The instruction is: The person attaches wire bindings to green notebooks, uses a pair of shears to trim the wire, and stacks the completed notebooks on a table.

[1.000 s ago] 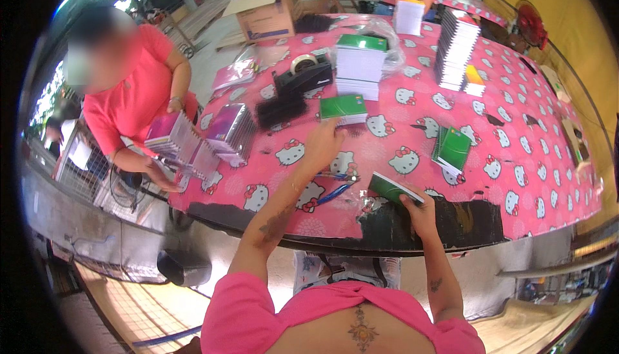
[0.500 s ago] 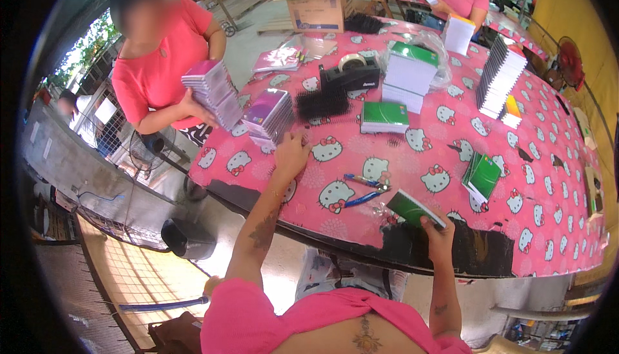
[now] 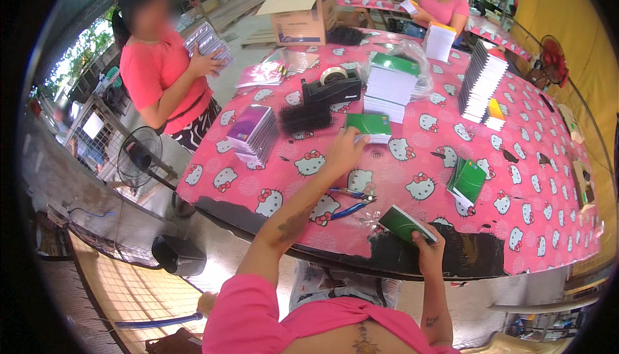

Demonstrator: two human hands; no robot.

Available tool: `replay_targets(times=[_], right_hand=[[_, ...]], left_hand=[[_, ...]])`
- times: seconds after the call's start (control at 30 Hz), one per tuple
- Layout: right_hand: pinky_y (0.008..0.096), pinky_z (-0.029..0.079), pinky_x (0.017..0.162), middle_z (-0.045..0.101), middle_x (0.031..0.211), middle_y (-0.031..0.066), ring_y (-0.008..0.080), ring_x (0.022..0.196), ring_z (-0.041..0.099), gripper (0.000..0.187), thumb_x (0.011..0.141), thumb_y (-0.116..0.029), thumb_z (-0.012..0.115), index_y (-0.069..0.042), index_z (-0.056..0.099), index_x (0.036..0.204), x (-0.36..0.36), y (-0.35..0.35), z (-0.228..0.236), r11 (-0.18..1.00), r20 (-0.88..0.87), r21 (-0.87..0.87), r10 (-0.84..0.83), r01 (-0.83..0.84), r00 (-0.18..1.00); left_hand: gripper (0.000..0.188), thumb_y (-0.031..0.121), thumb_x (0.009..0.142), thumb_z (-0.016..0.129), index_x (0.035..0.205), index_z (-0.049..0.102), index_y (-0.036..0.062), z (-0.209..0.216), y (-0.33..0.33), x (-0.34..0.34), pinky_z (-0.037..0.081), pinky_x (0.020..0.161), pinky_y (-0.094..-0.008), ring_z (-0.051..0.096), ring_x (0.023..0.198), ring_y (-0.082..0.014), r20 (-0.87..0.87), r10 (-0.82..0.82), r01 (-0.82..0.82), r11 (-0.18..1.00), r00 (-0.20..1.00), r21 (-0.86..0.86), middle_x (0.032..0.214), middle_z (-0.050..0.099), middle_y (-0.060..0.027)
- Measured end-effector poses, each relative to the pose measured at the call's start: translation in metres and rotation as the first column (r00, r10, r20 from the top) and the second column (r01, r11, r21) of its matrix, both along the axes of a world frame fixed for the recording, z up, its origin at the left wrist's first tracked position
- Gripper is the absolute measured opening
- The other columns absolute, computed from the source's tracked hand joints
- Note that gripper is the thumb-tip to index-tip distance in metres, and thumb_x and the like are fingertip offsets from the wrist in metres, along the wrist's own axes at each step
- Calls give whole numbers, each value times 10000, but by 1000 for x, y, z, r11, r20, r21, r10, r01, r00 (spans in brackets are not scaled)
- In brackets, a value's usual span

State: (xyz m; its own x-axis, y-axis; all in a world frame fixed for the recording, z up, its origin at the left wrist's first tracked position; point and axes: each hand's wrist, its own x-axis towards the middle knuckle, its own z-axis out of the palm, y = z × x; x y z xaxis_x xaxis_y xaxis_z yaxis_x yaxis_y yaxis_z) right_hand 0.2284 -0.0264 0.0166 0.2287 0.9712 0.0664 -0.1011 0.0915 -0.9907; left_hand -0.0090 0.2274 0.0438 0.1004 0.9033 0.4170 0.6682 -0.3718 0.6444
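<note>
My right hand (image 3: 429, 247) grips a small green notebook (image 3: 401, 224) by its right end, tilted above the near table edge. My left hand (image 3: 349, 151) reaches across the table with bent fingers at the near left corner of a short stack of green notebooks (image 3: 371, 124). Whatever those fingers pinch is too small to make out. Loose black binding coils (image 3: 303, 120) lie just left of that stack. Between my arms rest pliers with blue handles (image 3: 351, 209) and a second, similar tool (image 3: 348, 193). Further right, a few green notebooks (image 3: 469, 181) lie fanned out.
A purple notebook stack (image 3: 253, 131) stands at the left. Behind the coils sits a black tape dispenser (image 3: 332, 89), beside a taller green-topped stack (image 3: 390, 86). At the right rises a tall notebook stack (image 3: 480, 83). Two co-workers stand across the table, each holding notebooks.
My left hand has moved right, from beside the purple stack to the green stack. My right hand still holds its notebook. The left co-worker has drawn a bundle of notebooks back toward the body.
</note>
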Motion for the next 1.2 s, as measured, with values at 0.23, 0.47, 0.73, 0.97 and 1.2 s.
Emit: replay_targets(times=[0.23,0.47,0.73,0.97,1.2], right_hand=[[268,463,847,692,978,17,96,904,582,297,909,-159,746,16,706,1146,2,27,2,999,180,-40,-5,12,984],[250,462,811,682,967,-7,84,880,578,273,917,-108,725,-5,706,1170,0,34,-17,998,129,-29,64,-61,990],[255,458,756,654,928,-17,80,837,547,273,888,-82,731,-5,706,1148,3,34,-13,998,290,-8,56,-56,955],[252,467,812,669,940,-6,97,881,588,251,876,-94,747,-1,718,1108,8,20,-5,988,141,-63,149,-141,979],[214,439,697,656,883,-21,57,800,559,234,874,-73,764,-6,719,1094,7,11,-4,987,113,-20,161,-159,980]], left_hand=[[278,247,973,610,1111,671,13,25,-118,-19,504,720,-444,664,859,-370,212,-311,321,947,927,-16,889,656,-178],[203,111,911,691,1101,719,47,20,-146,-13,507,695,-339,641,761,-255,77,-409,408,913,909,21,915,674,-124],[181,76,873,696,1053,701,63,10,-144,-6,537,743,-370,666,873,-287,199,-400,402,915,895,33,969,662,-114],[252,83,884,673,1134,647,105,25,-141,-17,528,785,-404,656,957,-324,6,-612,611,790,791,52,1019,640,-132],[251,275,933,650,1132,641,122,31,-150,-14,514,745,-454,662,974,-318,-248,-586,599,800,771,-26,1129,654,-162]])
